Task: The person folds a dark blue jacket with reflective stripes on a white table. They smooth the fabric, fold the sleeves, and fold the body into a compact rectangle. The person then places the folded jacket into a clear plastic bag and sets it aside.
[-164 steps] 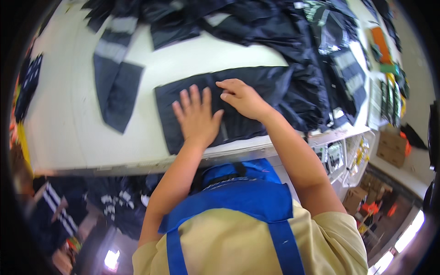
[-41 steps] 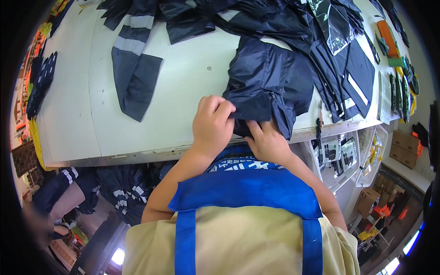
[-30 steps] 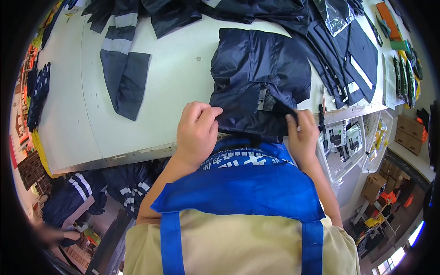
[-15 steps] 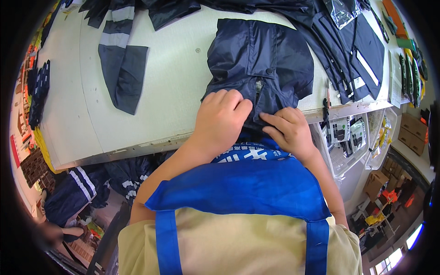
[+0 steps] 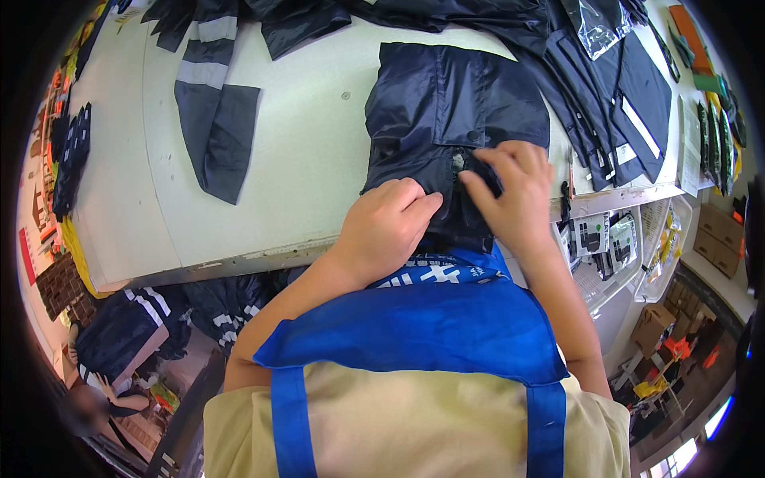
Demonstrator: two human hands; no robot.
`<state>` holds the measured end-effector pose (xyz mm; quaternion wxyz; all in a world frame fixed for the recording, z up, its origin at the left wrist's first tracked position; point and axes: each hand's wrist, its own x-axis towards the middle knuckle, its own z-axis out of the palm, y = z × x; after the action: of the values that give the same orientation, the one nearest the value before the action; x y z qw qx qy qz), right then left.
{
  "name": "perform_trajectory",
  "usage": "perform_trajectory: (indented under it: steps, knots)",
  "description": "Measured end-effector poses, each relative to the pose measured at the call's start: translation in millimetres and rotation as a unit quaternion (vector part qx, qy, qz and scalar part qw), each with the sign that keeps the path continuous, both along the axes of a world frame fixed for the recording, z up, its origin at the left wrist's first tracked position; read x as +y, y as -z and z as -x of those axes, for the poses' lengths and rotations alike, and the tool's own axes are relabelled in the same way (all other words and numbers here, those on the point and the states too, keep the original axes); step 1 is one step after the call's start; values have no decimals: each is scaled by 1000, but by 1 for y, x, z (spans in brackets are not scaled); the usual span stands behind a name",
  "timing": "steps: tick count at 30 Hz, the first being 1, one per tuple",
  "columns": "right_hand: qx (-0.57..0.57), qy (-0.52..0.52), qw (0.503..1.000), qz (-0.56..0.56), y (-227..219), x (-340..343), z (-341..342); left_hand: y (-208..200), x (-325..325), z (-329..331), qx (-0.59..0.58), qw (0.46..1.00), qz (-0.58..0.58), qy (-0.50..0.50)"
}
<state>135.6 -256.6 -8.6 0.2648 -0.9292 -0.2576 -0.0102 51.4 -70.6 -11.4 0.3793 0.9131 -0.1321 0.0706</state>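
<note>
A dark navy, shiny rain jacket [image 5: 422, 103] lies folded on the table, its near end reaching over the edge towards my apron. A front flap with a round snap button runs down its middle. Below the flap, a slit shows a small pale patch inside. My left hand [image 5: 388, 227] is closed on the fabric left of the slit, thumb and forefinger pinching it. Right of the slit, my right hand [image 5: 518, 187] has its fingers and thumb spread, the fingertips over the cloth by the flap's lower end.
A dark strip with grey bands [image 5: 209, 111] lies to the left on the white table [image 5: 303, 151]. More dark garments [image 5: 550, 72] line the far side and right. Scissors [image 5: 567, 191] rest by the right edge. Below hang white baskets [image 5: 610, 271] of packets. A person sits at lower left.
My right hand has moved up and away from the slit, and its fingers have spread. The left hand stays on the jacket's cloth. The slit now gapes wider.
</note>
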Motion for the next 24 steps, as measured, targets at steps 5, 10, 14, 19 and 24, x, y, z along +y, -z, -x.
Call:
perform_trajectory:
  steps: [5, 10, 14, 19, 24]
  knots:
    - [191, 11, 952, -237, 11, 5, -5, -1, 0, 1, 11, 1000, 4, 1]
    - [-82, 194, 974, -83, 33, -23, -20, 8, -2, 6, 12, 1000, 18, 8]
    - [208, 241, 927, -197, 64, -30, 14, 16, -6, 12, 42, 998, 44, 15]
    - [255, 189, 948, -34, 57, -45, 12, 23, -4, 15, 92, 994, 62, 20]
    - [88, 222, 957, -167, 36, -26, -38, 19, -5, 11, 165, 983, 46, 63]
